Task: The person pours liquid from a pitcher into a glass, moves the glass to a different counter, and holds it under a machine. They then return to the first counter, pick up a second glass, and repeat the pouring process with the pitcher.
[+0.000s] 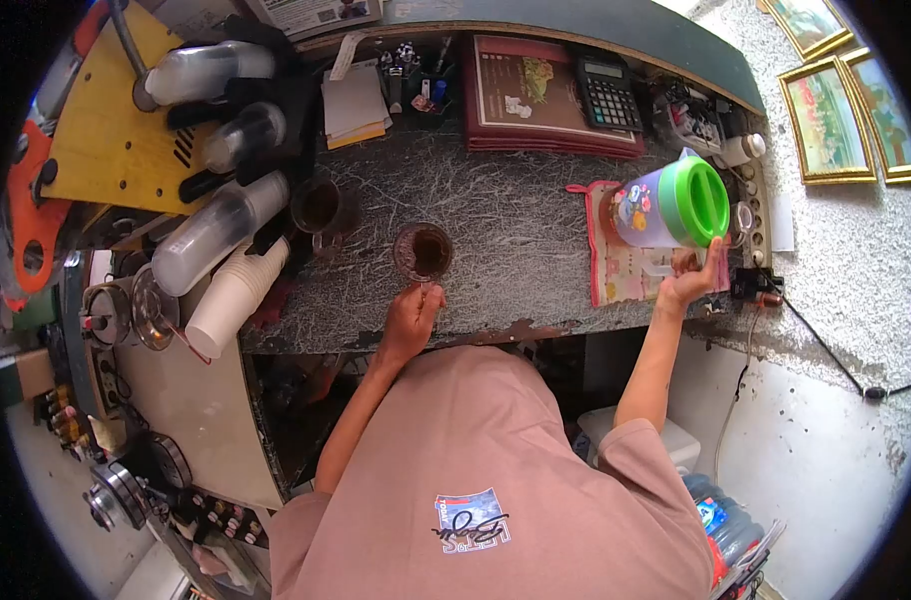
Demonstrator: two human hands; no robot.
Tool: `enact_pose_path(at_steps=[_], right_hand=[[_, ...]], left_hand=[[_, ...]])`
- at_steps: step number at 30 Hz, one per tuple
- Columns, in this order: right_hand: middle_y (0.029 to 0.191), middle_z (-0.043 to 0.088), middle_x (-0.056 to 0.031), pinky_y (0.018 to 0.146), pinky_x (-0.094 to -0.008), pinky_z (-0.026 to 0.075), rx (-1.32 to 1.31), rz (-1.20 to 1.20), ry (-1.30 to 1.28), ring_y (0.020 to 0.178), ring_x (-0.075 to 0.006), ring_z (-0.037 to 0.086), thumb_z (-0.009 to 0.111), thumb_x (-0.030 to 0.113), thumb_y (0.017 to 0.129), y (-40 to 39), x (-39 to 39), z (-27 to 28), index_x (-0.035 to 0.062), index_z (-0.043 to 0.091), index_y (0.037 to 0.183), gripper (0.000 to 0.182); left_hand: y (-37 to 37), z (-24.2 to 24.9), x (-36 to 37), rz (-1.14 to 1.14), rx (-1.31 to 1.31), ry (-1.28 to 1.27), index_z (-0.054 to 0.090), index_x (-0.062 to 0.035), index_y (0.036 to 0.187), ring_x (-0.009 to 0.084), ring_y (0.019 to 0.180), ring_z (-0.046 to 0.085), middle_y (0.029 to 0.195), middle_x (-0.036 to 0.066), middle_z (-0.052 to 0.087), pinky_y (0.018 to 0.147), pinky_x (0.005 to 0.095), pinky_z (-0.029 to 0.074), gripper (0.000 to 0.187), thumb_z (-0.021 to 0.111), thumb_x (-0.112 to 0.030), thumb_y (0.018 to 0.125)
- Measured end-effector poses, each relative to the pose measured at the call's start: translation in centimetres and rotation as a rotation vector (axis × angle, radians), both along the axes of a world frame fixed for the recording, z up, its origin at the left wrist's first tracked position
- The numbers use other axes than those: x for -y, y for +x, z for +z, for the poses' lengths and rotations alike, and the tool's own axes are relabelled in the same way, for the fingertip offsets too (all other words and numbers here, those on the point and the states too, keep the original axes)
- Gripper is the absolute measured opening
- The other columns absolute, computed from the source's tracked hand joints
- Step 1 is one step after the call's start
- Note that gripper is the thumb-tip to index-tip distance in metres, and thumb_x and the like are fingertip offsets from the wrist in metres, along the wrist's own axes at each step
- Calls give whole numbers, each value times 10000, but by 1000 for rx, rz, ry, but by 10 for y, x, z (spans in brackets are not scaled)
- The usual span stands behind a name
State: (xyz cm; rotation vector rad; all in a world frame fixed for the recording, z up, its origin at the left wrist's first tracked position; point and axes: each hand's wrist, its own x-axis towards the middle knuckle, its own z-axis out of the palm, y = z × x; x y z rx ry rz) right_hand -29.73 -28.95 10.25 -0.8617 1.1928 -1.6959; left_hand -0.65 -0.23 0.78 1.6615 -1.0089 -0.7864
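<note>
My left hand (412, 318) is closed round the handle of a glass mug (423, 252) with something dark brown inside, at the front middle of the counter. A second glass mug (321, 208), also dark inside, stands to its left. On the right, my right hand (692, 280) grips the handle of a plastic pitcher (648, 208) with a bright green lid, my thumb reaching up against the lid. Printed figures show on the pitcher's side. Beneath the pitcher lies a pink patterned cloth (608, 280).
Dark red menu folders (486, 95) with a calculator (608, 95) on top lie at the back. Stacked paper cups (234, 298) and clear cup tubes (201, 240) line the left side. A black plug (754, 283) with a cable sits at the right edge.
</note>
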Motion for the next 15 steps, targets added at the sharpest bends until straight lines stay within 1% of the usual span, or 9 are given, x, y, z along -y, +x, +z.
enact_pose_path(at_steps=[3, 5, 7, 8, 9, 11, 12, 14, 15], right_hand=[[548, 376, 53, 456, -255, 188, -32, 97, -54, 462, -58, 283, 649, 348, 968, -12, 1, -14, 86, 648, 793, 315], [559, 434, 38, 483, -252, 249, -35, 119, -26, 487, -73, 356, 628, 371, 980, -21, 7, -20, 55, 676, 867, 339], [686, 524, 24, 503, -214, 311, -375, -22, 13, 551, -51, 421, 583, 387, 1006, -8, -3, -6, 66, 671, 1081, 341], [853, 623, -46, 626, -254, 440, -495, -69, 15, 685, -107, 530, 588, 419, 998, 3, -15, 10, 8, 674, 1036, 422], [853, 623, -46, 626, -254, 440, -497, -68, 11, 685, -107, 530, 588, 419, 998, -2, -15, 7, 8, 674, 1036, 422], [1011, 617, -112, 790, -341, 488, -764, -178, -105, 853, -190, 572, 615, 422, 983, -15, -7, -2, -53, 625, 1060, 482], [1011, 617, -112, 790, -341, 488, -768, -174, -114, 853, -190, 572, 615, 422, 983, -12, -11, 0, -53, 625, 1060, 482], [1098, 554, -163, 838, -374, 456, -991, -484, -254, 976, -267, 555, 652, 345, 968, -6, -22, 4, -37, 581, 1097, 410], [1098, 554, -163, 838, -374, 456, -995, -478, -259, 976, -267, 555, 652, 345, 968, 3, -32, 11, -37, 581, 1097, 410]], left_hand=[[-1, 5, -3, 1, 6, 41, 619, 2, 835, 327, 729, 625, 775, 161, 626, 668, 408, 475, 325, 502, -235, 1025], [0, 0, -3, 22, -10, 21, 625, 8, 843, 334, 740, 627, 774, 164, 625, 670, 418, 476, 317, 520, -237, 1014], [3, -2, -5, 19, 2, 25, 631, 11, 851, 339, 750, 633, 780, 164, 631, 673, 419, 479, 312, 530, -238, 1008], [5, -2, -5, 9, 5, 28, 638, 13, 859, 344, 761, 639, 786, 164, 636, 675, 419, 483, 307, 539, -240, 1003], [6, 0, -5, 11, 3, 24, 638, 13, 859, 344, 761, 639, 786, 164, 636, 675, 419, 483, 307, 539, -240, 1003], [9, 5, -5, -8, 24, -8, 646, 21, 870, 353, 798, 653, 824, 179, 655, 688, 420, 492, 297, 548, -230, 996], [11, 4, -5, -1, 19, -15, 646, 21, 870, 353, 798, 653, 824, 179, 655, 688, 420, 492, 297, 548, -230, 996], [16, 2, -7, -50, 28, -49, 645, 27, 874, 358, 773, 661, 817, 187, 664, 669, 416, 497, 297, 558, -232, 991], [19, 5, -9, -44, 23, -49, 645, 27, 874, 358, 773, 661, 817, 187, 664, 669, 416, 497, 297, 558, -232, 991]])
